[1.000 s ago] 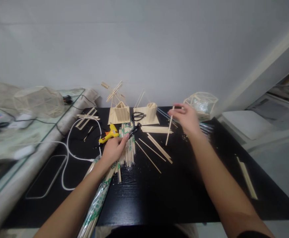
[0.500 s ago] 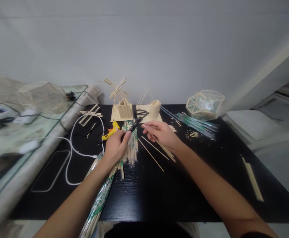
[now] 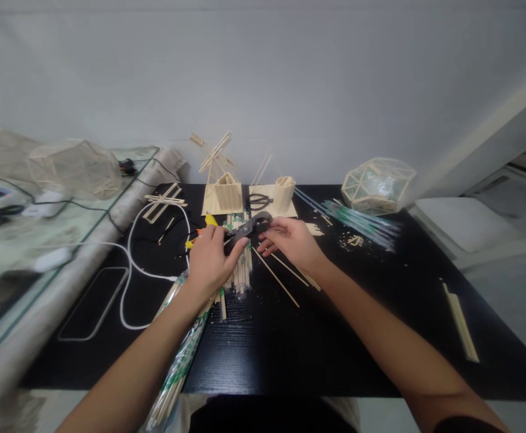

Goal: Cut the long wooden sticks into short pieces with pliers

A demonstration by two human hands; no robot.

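My left hand (image 3: 211, 258) is wrapped around the handles of a pair of black pliers (image 3: 247, 229), whose curved head points right. My right hand (image 3: 297, 240) is closed beside that head, its thumb and fingertips bent together. A thin wooden stick (image 3: 312, 281) runs under this hand, and its lower end shows past the palm; the end by the pliers is hidden. Just below lie loose thin sticks (image 3: 278, 281) on the black table. A yellow glue gun (image 3: 210, 221) is partly covered by my left hand. Under the pliers sits a plastic-wrapped stick bundle (image 3: 241, 270).
Behind stand a stick windmill model (image 3: 228, 195) and a round stick model (image 3: 283, 195) with black scissors (image 3: 259, 201) beside it. A geometric stick frame (image 3: 378, 185) and plastic-wrapped sticks (image 3: 362, 222) lie right. A white cable (image 3: 130, 264) loops left near a phone-shaped object (image 3: 94, 304).
The pliers have turned so their head shows broader, and they have come up to my right fingertips. The stick in my right hand is now more hidden.
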